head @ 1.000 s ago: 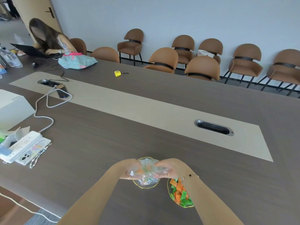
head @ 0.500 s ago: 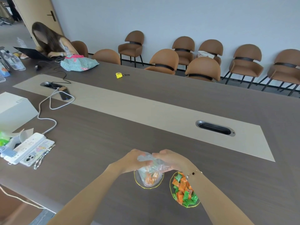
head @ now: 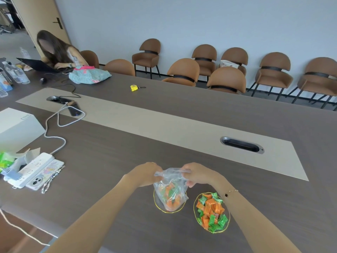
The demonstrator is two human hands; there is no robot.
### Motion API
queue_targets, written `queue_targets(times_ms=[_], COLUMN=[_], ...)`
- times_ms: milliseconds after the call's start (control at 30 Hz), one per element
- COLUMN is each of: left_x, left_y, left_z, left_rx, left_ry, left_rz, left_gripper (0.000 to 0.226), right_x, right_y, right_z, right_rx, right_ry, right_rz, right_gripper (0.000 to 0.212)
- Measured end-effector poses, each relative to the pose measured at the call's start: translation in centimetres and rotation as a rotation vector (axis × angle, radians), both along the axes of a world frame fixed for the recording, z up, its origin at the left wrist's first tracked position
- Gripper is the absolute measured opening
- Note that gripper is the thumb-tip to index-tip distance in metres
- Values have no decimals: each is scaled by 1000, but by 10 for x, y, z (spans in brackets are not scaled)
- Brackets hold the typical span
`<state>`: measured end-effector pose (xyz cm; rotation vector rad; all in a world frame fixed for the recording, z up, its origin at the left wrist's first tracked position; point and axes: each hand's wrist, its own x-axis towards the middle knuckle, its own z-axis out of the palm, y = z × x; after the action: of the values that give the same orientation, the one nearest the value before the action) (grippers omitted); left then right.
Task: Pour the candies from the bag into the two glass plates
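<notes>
A clear plastic bag [head: 170,192] with orange and green wrapped candies hangs upright over the left glass plate [head: 157,203], its bottom resting in the plate. My left hand [head: 145,173] pinches the bag's top left corner and my right hand [head: 196,174] pinches its top right edge. The right glass plate [head: 226,228], gold-rimmed, sits beside it and is heaped with orange and green candies [head: 211,210]. Both plates stand near the front edge of the dark wooden table [head: 113,161].
At the left lie a white power strip [head: 32,168], a phone [head: 45,174], a beaded chain and a white box [head: 18,126]. A cable grommet [head: 241,145] sits in the table's beige strip. A yellow tape measure [head: 134,88] lies farther back. A person works at a laptop far left; brown chairs line the wall.
My hands have lifted the bag's top upward, so the bag now hangs upright with the candies settled at its bottom over the left plate.
</notes>
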<state>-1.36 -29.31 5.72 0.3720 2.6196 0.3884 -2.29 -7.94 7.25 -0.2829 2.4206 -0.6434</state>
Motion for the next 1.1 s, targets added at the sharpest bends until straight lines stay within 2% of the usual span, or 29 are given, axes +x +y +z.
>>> queue_targets(times_ms=[367,500,600,700,767,867,1000,1100], left_x=[-12,-19,-19,-14,-12,-7,4,9], left_y=[-10,-33,-54,-77,-96,-124,-144,-142], left_z=[46,55,45,19,-6,-46,-91,-108], left_rx=[9,109,171,175,113,-36,-285,-368], left_ry=[129,288,436,591,547,332,101,9], left_rz=[13,51,131,119,114,102,73,81], left_gripper=[42,30,35,39,43,54,65,72], right_x=[-12,-19,-20,-16,-12,-6,14,27], right_y=[-2,-22,-48,-76,-92,-113,-142,-163], right_z=[30,34,29,9,-14,-55,-100,-131], right_rx=[-128,-139,-202,-247,-192,-65,0,49], right_ry=[18,207,397,558,517,342,213,127], right_rz=[-75,-38,-23,26,82,194,256,275], right_gripper=[31,36,30,34,41,49,50,52])
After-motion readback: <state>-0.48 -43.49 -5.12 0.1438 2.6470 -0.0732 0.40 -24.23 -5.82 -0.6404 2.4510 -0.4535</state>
